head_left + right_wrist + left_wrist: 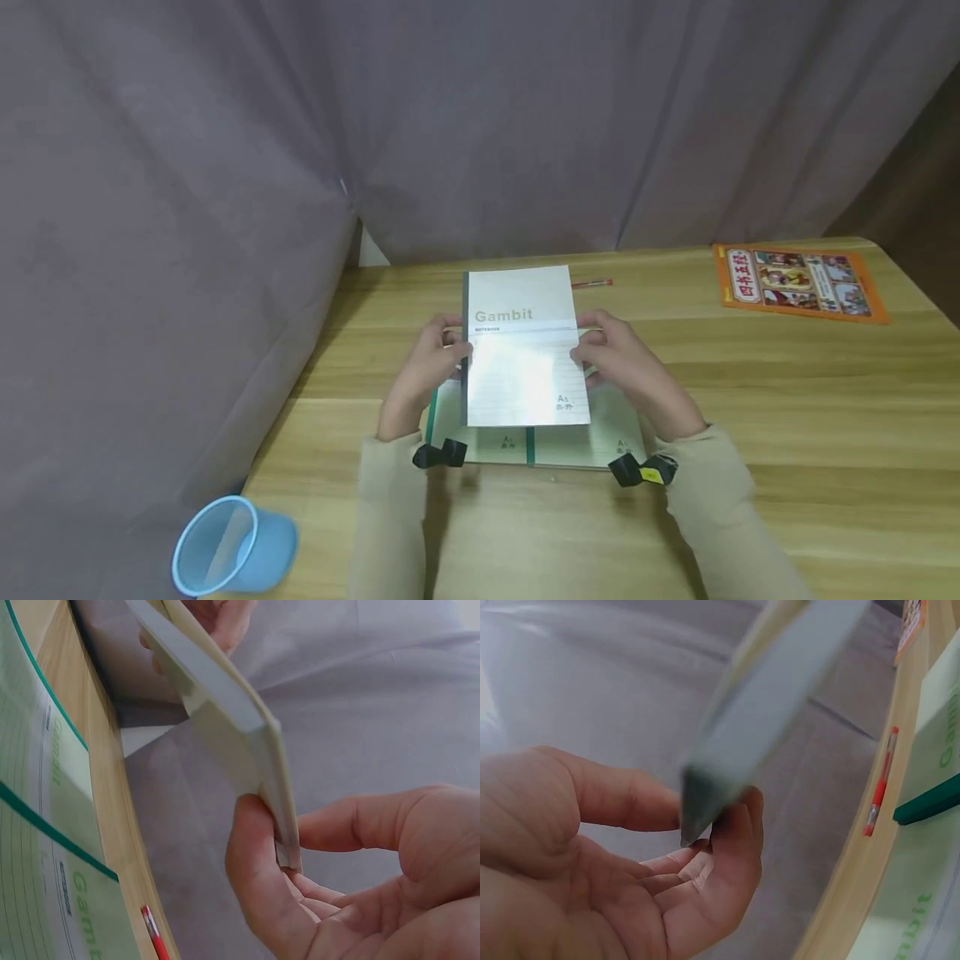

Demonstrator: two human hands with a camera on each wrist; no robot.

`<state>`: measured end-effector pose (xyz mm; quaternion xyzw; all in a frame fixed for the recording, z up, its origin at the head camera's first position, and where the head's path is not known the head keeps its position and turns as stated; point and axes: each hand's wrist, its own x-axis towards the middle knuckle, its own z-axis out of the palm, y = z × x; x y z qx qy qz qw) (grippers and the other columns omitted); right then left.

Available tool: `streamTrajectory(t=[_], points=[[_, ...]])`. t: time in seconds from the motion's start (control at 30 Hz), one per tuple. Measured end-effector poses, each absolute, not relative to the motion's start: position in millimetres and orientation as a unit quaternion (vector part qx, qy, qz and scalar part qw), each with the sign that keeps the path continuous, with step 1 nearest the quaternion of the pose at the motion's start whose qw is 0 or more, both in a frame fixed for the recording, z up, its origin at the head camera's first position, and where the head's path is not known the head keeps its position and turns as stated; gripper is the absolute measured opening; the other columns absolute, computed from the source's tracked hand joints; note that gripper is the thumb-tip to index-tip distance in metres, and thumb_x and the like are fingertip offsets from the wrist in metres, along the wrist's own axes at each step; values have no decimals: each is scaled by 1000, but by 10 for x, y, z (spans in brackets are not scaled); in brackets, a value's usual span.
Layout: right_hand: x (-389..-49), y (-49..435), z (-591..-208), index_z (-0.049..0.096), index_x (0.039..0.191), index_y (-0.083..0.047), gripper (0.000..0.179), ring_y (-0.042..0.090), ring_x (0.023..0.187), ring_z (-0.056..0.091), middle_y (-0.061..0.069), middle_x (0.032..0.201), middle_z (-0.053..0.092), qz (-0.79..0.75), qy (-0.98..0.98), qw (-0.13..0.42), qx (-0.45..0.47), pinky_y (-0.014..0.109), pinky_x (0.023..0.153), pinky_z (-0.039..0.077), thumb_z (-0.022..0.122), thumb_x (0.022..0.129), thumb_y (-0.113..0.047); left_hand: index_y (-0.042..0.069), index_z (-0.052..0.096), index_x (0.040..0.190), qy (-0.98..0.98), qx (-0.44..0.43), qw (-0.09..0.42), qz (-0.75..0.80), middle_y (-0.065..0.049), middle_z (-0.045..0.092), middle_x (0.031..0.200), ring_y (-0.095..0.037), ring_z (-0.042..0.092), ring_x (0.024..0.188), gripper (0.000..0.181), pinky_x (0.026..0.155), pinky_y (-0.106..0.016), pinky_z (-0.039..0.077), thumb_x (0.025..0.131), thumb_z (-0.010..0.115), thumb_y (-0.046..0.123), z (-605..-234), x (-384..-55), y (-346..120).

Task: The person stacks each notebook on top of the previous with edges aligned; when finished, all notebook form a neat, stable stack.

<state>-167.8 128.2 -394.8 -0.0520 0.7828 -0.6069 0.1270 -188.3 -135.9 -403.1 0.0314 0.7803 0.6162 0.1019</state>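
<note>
Holding the white notebook (pixel 521 375) above the green notebooks (pixel 573 447), we see from the head a red pen (pixel 596 283) beyond them; from the left wrist, our left hand (pixel 622 881) pinches the white notebook's spine in curled fingers (pixel 705 907); from the right wrist, our right hand (pixel 382 907) pinches its opposite edge.

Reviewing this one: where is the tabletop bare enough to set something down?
Widest: right of the right hand, nearer than the orange book. Smaller: between the curtain and the left hand. Crowded: the middle, where both hands hold the white notebook above two green notebooks.
</note>
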Motion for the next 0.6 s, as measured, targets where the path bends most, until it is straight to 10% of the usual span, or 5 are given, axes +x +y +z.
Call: streamTrajectory(t=[0.6], points=[[-1664,1612,-4056,31,142,17,58,23,78,62,20,97,63,-568,807,146,-67,38,62,57,54,91,4,-10,43,138,790,36,131,598,-18,52,107,-23,56,83,47,62,-32,58,92,56,-7,-4163,-1888,-1030]])
